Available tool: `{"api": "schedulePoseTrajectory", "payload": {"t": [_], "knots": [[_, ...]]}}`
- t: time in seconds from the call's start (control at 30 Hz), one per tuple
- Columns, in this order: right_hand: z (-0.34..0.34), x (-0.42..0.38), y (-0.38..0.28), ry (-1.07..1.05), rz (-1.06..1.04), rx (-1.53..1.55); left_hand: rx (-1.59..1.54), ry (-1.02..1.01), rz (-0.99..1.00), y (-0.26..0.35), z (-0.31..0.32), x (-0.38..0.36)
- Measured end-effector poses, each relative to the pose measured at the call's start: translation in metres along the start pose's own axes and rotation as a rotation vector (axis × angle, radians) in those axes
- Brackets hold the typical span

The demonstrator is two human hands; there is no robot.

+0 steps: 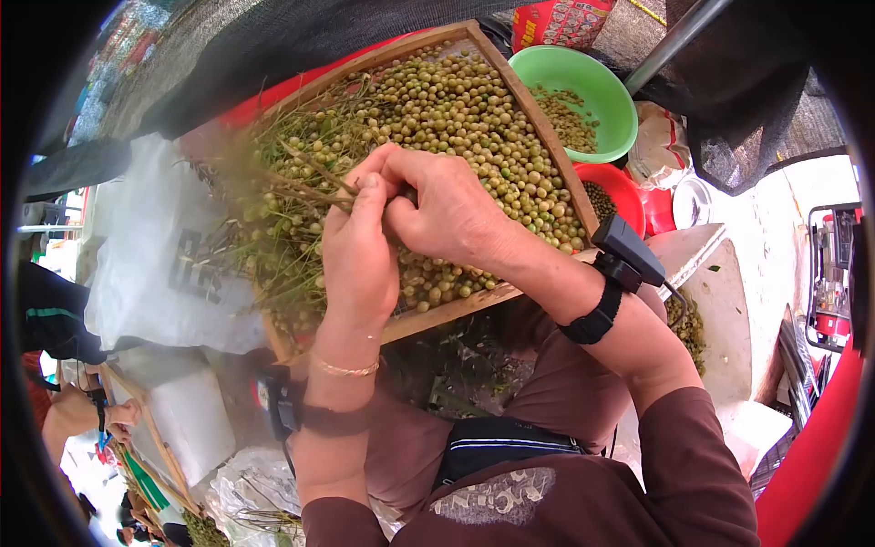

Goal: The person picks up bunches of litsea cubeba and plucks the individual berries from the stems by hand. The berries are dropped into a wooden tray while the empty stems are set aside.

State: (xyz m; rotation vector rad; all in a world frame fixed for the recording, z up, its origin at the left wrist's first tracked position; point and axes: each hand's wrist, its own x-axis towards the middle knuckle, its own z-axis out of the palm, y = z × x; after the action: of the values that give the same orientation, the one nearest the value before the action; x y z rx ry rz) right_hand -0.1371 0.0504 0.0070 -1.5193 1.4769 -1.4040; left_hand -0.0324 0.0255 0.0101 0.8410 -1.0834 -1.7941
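Observation:
My left hand (358, 260) is closed on a bundle of thin brown-green stems (305, 189), which stick out to the left and blur. Pressed against its fingertips is my right hand (447, 208), with curled fingers; whatever sits inside them is hidden. Both hands are above a wooden-framed tray (533, 118) on my lap side, filled with small round yellow-green fruits (447, 100). Leafy green stalks (273, 232) with fruits on them lie along the tray's left part, partly beneath my left hand.
A green basin (612, 87) with some fruits stands beyond the tray's right corner. Next to it is a red bowl (624, 187) of smaller fruits. A translucent plastic bag (173, 246) hangs at left. Another person's hand (118, 419) shows at the lower left.

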Motion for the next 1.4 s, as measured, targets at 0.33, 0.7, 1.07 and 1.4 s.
{"api": "schedulePoseTrajectory", "payload": {"t": [0.33, 0.7, 1.07, 1.4], "knots": [[-0.021, 0.015, 0.018, 0.057, 0.384, 0.352, -0.244, 0.153, 0.037, 0.018, -0.020, 0.010], [-0.035, 0.016, 0.020, -0.056, 0.408, 0.771, -0.376, -0.027, 0.035, 0.041, -0.048, 0.009], [-0.019, 0.008, 0.003, -0.087, 0.203, 0.391, 0.185, 0.027, -0.139, 0.024, -0.016, 0.001], [-0.037, 0.013, 0.009, -0.099, 0.199, 0.373, -0.259, -0.092, -0.207, 0.029, -0.024, 0.007]]}}
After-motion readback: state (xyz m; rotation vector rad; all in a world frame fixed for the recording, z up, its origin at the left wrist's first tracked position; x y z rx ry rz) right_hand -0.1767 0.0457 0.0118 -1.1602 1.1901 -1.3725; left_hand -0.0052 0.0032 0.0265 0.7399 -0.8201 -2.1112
